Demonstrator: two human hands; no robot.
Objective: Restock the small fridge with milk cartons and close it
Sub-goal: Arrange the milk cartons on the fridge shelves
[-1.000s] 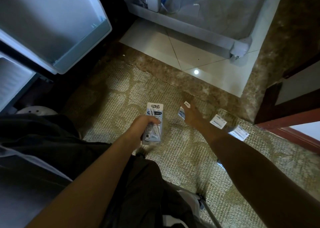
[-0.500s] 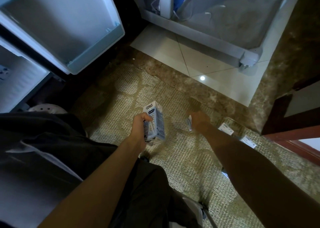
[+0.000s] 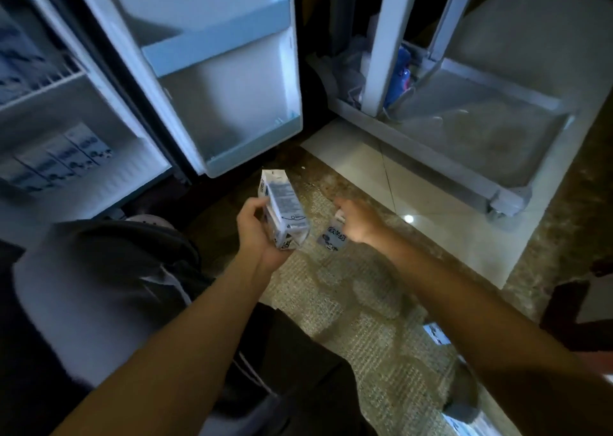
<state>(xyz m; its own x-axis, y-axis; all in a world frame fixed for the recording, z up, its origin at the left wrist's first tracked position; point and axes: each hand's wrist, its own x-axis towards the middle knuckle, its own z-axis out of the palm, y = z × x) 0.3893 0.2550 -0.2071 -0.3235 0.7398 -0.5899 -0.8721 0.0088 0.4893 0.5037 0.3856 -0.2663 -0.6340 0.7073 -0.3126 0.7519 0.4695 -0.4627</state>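
Gripping a milk carton (image 3: 282,211) in my left hand (image 3: 256,235), second carton (image 3: 332,240) in my right hand (image 3: 360,221) — fridge door (image 3: 229,104) open at 11 o'clock.

Tilted milk carton (image 3: 285,213) in left hand (image 3: 253,233), second carton (image 3: 332,240) in right hand (image 3: 360,221).
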